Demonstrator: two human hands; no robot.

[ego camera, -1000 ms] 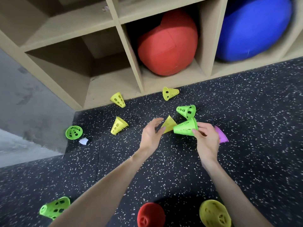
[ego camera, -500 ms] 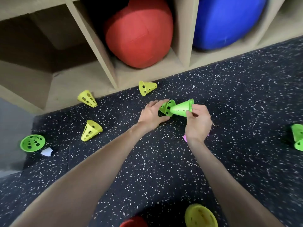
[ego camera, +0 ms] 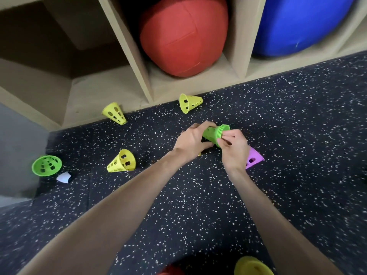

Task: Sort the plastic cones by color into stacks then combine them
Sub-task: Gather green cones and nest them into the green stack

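Note:
Both hands hold a short stack of green cones point(ego camera: 215, 133) lying sideways just above the floor. My left hand point(ego camera: 191, 140) grips its narrow end, my right hand point(ego camera: 234, 148) pinches the wide rims. A purple cone point(ego camera: 254, 158) lies on the floor under my right wrist, partly hidden. Three yellow cones lie on their sides: one by the shelf foot point(ego camera: 189, 102), one further left point(ego camera: 115, 113), one nearer me point(ego camera: 123, 161). A lone green cone point(ego camera: 46, 165) sits at the far left. A yellow cone point(ego camera: 252, 266) and a red cone point(ego camera: 172, 272) show at the bottom edge.
The floor is black speckled rubber matting point(ego camera: 297, 155). A wooden cubby shelf point(ego camera: 147, 82) stands along its far edge, holding a big red ball point(ego camera: 184, 34) and a blue ball point(ego camera: 303, 22). A white scrap point(ego camera: 63, 177) lies beside the far-left green cone.
My left hand picked up the loose green cone and it now sits nested with the one in my right hand. The view shifted toward the shelf.

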